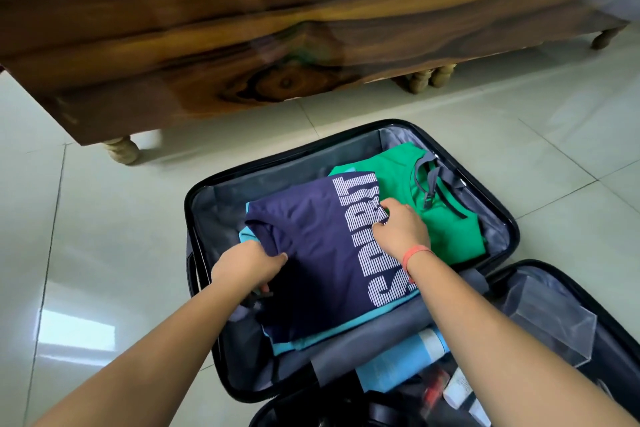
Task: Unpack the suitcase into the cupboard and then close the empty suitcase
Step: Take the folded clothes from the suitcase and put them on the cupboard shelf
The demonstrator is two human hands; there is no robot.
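Pale tiled floor [86,236], head view: suitcase [189,199] lies open near the wooden cupboard [242,28]. Contents in place: navy shirt [311,246] on teal garment [301,343] at left, green shirt [450,225] far right. Left hand [247,267] grips the navy shirt's near-left edge; right hand [401,229] pinches its right edge. Unpacking looks barely begun — closing not yet due.

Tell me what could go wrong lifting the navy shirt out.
The right hand pinches only the navy shirt's edge, so the fold may fall open when lifted. The left hand grips close to the teal garment underneath and might drag it along. The loose strap on the green shirt could snag later.
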